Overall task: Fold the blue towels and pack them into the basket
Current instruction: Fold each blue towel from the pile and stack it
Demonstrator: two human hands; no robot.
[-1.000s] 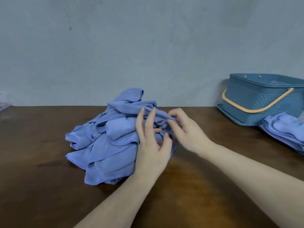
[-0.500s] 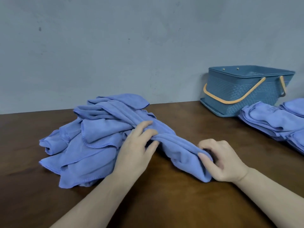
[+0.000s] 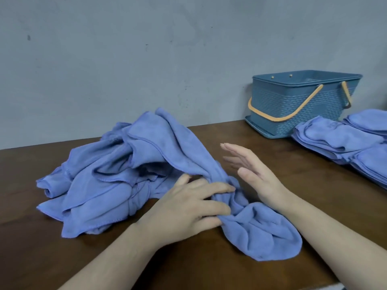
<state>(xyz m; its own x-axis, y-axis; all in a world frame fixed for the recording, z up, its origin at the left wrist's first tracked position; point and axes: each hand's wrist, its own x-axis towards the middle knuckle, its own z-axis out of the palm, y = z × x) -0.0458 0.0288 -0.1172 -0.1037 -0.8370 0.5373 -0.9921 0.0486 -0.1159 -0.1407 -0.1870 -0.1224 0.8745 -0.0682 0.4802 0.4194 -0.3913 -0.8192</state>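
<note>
One towel (image 3: pixel 259 229) trails out of the heap (image 3: pixel 117 176) toward the near edge of the table (image 3: pixel 188 266), its loose end bunched and spread on the wood. The left hand (image 3: pixel 188 208) lies over its gathered neck, fingers bent down onto the cloth and thumb tucked beneath, bunching it. The right hand (image 3: pixel 251 170) is just beside it, off the cloth, fingers straight and apart, palm turned left, holding nothing. The heap sits rumpled at centre-left, right against the left hand. Far right, folded towels (image 3: pixel 339 139) lie in flat stacks between the person and the basket (image 3: pixel 293 107), which stands upright against the wall (image 3: pixel 146 59), its orange handle (image 3: pixel 282 116) dropped down along the front
</note>
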